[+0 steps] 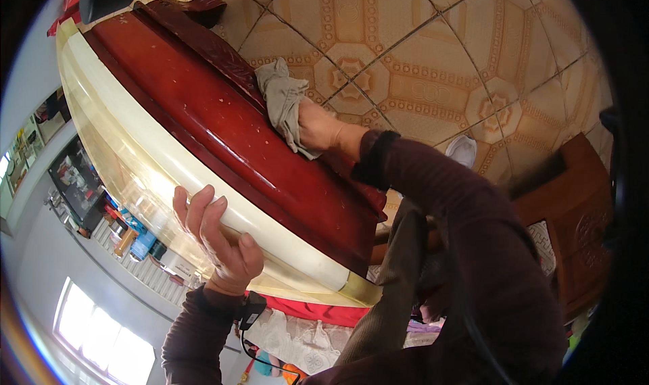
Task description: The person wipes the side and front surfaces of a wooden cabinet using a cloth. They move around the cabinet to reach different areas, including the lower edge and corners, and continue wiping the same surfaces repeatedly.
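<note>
A grey cloth point(284, 101) is bunched in my right hand point(317, 126), which presses it against the carved lower edge of a glossy red-brown wooden piece of furniture point(213, 126). Small chips mark its lacquer. Along the furniture's side runs a broad cream band point(167, 136), with a see-through yellowish cover point(121, 157) beyond it. My left hand point(223, 238) is over the cover beside the cream band, fingers apart and nothing in them. Whether its fingers touch the surface I cannot tell. The cloth hides most of my right fingers.
Patterned beige floor tiles point(431, 55) spread beyond the furniture. A carved wooden chair or bench point(583, 223) stands at the right. Near my left wrist hangs a black power adapter point(252, 311) with a cord. Various items lie on a ribbed white surface point(157, 278), with a bright window point(104, 329) below.
</note>
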`<state>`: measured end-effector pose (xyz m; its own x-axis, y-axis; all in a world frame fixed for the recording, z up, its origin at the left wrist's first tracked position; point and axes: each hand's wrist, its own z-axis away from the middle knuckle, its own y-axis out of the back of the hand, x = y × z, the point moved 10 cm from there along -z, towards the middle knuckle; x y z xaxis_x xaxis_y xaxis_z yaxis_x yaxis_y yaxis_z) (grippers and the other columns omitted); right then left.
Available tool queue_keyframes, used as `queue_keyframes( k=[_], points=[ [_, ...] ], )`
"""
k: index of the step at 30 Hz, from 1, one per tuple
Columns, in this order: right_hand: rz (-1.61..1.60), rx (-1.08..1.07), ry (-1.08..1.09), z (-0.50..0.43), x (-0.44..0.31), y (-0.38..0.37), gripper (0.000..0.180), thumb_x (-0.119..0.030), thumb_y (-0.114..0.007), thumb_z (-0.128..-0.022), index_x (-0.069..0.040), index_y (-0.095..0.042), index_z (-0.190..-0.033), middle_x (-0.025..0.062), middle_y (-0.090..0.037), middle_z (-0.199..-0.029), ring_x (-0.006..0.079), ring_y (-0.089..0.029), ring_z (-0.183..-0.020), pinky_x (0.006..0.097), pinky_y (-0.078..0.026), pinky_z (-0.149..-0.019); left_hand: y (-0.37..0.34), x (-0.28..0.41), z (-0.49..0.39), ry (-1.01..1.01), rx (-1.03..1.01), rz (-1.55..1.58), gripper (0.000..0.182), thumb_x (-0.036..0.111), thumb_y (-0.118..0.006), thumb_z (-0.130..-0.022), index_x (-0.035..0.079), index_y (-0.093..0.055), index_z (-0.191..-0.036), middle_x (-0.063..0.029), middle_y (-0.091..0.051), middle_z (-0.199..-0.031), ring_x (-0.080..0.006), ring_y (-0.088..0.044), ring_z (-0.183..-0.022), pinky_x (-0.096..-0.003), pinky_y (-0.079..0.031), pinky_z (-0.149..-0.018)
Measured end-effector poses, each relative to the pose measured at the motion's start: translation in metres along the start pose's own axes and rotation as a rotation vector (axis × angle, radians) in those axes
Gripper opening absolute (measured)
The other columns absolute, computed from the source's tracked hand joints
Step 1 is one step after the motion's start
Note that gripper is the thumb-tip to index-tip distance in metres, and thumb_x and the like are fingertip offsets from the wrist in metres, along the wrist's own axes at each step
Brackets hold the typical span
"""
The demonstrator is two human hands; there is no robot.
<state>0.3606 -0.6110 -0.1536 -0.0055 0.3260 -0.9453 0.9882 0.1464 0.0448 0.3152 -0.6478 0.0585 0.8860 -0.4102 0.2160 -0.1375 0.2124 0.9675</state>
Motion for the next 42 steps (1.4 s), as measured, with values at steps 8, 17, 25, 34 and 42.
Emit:
queue_keyframes(
  k=[8,17,25,34,42],
  points=[
    [-0.11,-0.131,-0.228,-0.008,0.056,-0.034,0.029,-0.022,-0.045,-0.084,-0.002,-0.061,-0.099,0.0252,-0.059,-0.098,0.0449,-0.052,-0.09,0.0463,-0.042,-0.083,0.0,0.001,-0.001,-0.011,-0.046,-0.066,0.046,0.026,-0.04,-0.082,0.002,-0.04,-0.122,-0.017,-0.04,-0.126,-0.0413,-0.025,-0.129,-0.0549,-0.02,-0.106],
    [-0.035,-0.633,-0.579,0.156,-0.002,0.05,0.031,-0.016,-0.051,-0.082,-0.001,-0.057,-0.109,0.0273,-0.059,-0.102,0.0413,-0.057,-0.095,0.0438,-0.046,-0.083,0.009,0.008,-0.006,-0.054,0.084,-0.04,0.042,0.022,-0.042,-0.084,0.0,-0.049,-0.118,-0.0175,-0.047,-0.124,-0.0431,-0.033,-0.125,-0.0575,-0.023,-0.103],
    [0.087,0.275,-1.052,0.263,0.072,0.197,0.032,-0.006,-0.049,-0.078,0.0,-0.053,-0.109,0.0193,-0.062,-0.1,0.0334,-0.058,-0.096,0.0375,-0.046,-0.084,0.003,0.002,0.0,-0.045,0.127,0.033,0.04,0.024,-0.034,-0.09,0.0,-0.048,-0.119,-0.0176,-0.047,-0.124,-0.0404,-0.033,-0.125,-0.0532,-0.024,-0.105],
    [-0.442,-0.141,-1.444,0.315,0.019,0.108,0.034,-0.033,-0.049,-0.094,0.0,-0.056,-0.09,0.0064,-0.057,-0.08,0.0166,-0.05,-0.075,0.0335,-0.044,-0.072,-0.008,0.014,-0.006,-0.074,-0.011,-0.149,0.039,0.034,-0.026,-0.095,0.009,-0.044,-0.119,-0.0113,-0.041,-0.127,-0.0326,-0.025,-0.13,-0.0511,-0.021,-0.108],
    [-0.274,0.099,-1.288,0.294,0.022,0.05,0.02,-0.012,-0.067,-0.078,-0.001,-0.058,-0.093,0.0204,-0.056,-0.089,0.035,-0.053,-0.088,0.0367,-0.042,-0.079,-0.018,0.032,-0.004,-0.37,-0.059,-0.439,0.051,0.038,-0.055,-0.089,0.03,-0.02,-0.124,-0.0064,-0.043,-0.123,-0.0292,-0.041,-0.122,-0.0536,-0.033,-0.105]
  ],
)
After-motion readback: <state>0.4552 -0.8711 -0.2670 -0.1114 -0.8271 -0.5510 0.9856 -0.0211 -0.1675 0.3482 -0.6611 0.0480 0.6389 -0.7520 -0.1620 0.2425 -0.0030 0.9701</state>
